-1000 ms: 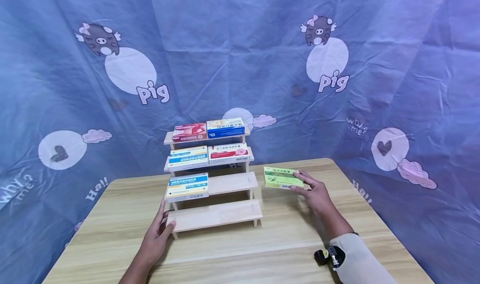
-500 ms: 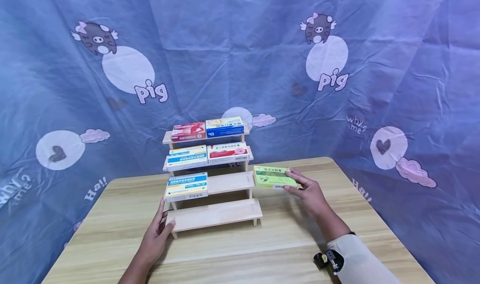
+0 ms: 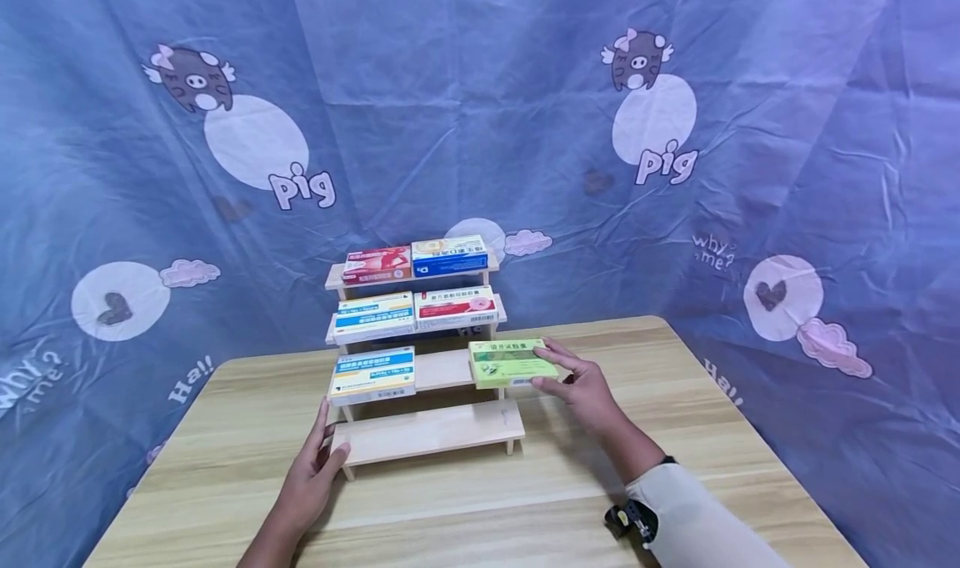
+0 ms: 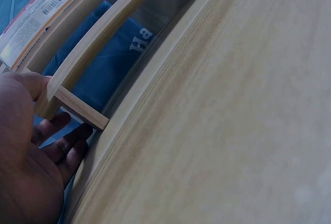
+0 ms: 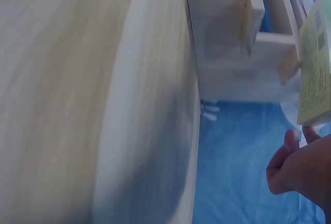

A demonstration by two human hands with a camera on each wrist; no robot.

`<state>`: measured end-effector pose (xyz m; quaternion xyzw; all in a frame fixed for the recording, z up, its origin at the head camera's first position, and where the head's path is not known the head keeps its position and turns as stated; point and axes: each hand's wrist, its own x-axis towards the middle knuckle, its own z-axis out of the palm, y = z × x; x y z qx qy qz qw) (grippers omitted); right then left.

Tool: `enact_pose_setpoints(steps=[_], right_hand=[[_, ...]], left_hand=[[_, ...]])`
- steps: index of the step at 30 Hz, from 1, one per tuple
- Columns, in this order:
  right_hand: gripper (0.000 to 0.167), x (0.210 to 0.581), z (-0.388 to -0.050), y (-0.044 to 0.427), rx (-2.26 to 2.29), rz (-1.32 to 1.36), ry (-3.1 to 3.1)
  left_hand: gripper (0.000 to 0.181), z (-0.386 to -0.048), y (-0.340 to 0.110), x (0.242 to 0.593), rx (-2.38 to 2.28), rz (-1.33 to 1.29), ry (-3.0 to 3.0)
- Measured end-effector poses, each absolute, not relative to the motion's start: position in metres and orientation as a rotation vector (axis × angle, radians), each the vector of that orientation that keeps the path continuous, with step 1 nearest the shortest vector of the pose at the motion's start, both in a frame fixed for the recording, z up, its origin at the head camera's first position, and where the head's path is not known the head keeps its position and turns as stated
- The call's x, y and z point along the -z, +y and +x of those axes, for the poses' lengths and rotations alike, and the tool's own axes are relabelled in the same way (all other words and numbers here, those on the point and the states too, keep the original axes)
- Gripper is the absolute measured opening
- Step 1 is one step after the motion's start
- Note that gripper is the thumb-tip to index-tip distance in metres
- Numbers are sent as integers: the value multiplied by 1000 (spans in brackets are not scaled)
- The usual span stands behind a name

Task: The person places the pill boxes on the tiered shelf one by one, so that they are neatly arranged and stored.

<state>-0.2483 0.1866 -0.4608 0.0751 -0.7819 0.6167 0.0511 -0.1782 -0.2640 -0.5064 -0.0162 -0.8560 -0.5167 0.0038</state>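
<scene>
My right hand [image 3: 581,389] pinches the right end of a green medicine box [image 3: 510,364], thumb at the front and fingers at the back. The box is over the right part of the second-lowest step of a wooden stepped display rack [image 3: 431,431]; whether it touches the step cannot be told. In the right wrist view the green box [image 5: 315,61] is cut off by the frame edge. My left hand [image 3: 309,468] holds the left end of the lowest step. In the left wrist view the thumb lies over the step's end [image 4: 49,102], fingers curled below.
A blue-and-white medicine box [image 3: 372,374] lies left on the same step. Above it sit another blue-and-white box [image 3: 373,315] and a white-and-red box [image 3: 456,304]. On top are a red box [image 3: 378,263] and a blue-and-yellow box [image 3: 450,256]. A curtain [image 3: 480,134] hangs behind the table [image 3: 420,518].
My right hand has carried the green box leftward, from beside the rack to over the second-lowest step. The left hand has stayed at the rack's left end.
</scene>
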Motion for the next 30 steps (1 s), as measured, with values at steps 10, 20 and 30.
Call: enact_pose_setpoints(steps=[10,20,30], right_hand=[[58,456,-251,152,-1812,344,-2344],[58,452,-256,129,-1843,297,-2321],[57,459,-259,117,-1870,283,-2272]], left_hand=[[83,-178,-264,505,1612,-66,-2657],[83,-176,-263,506,1618,-53,-2648],[83,-177,-262,504,1623,-38,-2656]])
